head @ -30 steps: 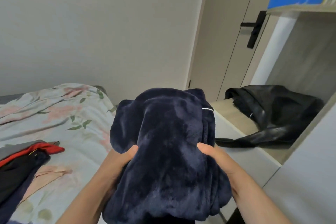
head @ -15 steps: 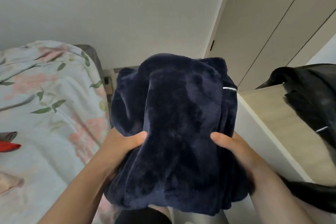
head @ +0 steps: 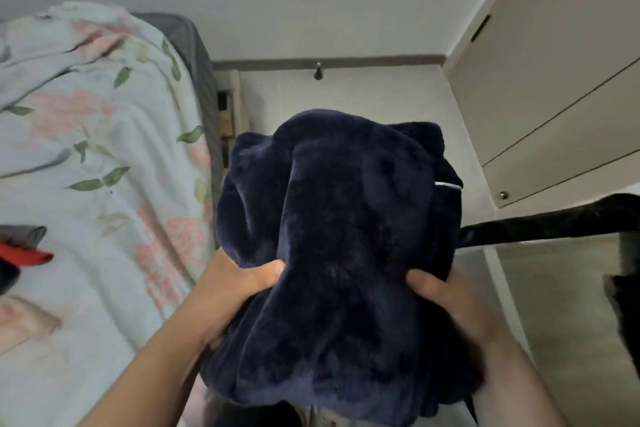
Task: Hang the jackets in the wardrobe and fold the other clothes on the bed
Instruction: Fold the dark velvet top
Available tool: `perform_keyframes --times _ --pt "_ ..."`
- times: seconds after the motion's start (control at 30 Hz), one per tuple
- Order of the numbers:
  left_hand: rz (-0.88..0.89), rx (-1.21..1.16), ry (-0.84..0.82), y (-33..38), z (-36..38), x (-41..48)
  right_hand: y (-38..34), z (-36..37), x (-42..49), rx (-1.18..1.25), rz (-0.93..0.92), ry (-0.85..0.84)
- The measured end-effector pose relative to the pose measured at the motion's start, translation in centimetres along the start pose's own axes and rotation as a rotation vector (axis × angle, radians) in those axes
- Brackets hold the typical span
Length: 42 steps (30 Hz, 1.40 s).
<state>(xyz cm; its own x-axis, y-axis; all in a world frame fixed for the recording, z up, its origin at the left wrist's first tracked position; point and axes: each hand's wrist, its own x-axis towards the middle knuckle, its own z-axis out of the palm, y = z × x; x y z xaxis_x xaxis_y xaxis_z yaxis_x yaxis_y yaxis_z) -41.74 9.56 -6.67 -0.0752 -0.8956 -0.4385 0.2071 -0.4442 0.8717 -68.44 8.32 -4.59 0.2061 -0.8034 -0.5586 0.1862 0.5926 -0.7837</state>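
navy jacket (head: 346,236): soft, fuzzy cloth, a bit shiny | bed cover (head: 104,156): smooth flowery cloth | black jacket (head: 540,227): dark, shiny | wardrobe door (head: 554,87): smooth, matt

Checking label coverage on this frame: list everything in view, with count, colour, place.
fleece: one, navy, centre, held up bunched over the gap between bed and shelf
bed: one, pale floral cover, left
red garment: one, red, on the bed at the left edge
grey garment: one, grey, just above the red one
peach garment: one, peach, on the bed, lower left
black garment: one, black, on the shelf at right
shelf: one, light wood, right
wardrobe: one, beige doors, upper right
doorstop: one, dark, at the far wall's base
left hand: grips the fleece's left side
right hand: grips its right side
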Motion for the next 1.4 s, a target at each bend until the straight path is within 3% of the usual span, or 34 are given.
perform_keyframes --times 0.23,0.4,0.73,1.03,1.23,1.4 --pt "0.015 0.029 0.099 13.6 1.1 -4.6 -13.3 6.3 -3.6 -0.036 0.054 -0.147" --pt "0.028 0.012 0.155 23.1 1.7 -7.4 -22.2 10.2 -5.8 -0.073 0.058 -0.137" --pt "0.167 0.061 0.117 37.2 5.0 -8.6 -36.8 13.5 -11.1 -0.034 -0.014 -0.179" --pt "0.22 0.184 0.057 43.2 9.9 -0.6 -42.4 9.7 -9.5 0.145 -0.058 -0.094" --pt "0.159 0.256 -0.066 47.4 14.5 9.4 -46.2 4.4 -3.1 0.233 -0.048 0.048" --pt "0.109 0.24 -0.155 51.4 18.7 15.5 -51.2 0.8 0.5 0.258 -0.074 0.054"
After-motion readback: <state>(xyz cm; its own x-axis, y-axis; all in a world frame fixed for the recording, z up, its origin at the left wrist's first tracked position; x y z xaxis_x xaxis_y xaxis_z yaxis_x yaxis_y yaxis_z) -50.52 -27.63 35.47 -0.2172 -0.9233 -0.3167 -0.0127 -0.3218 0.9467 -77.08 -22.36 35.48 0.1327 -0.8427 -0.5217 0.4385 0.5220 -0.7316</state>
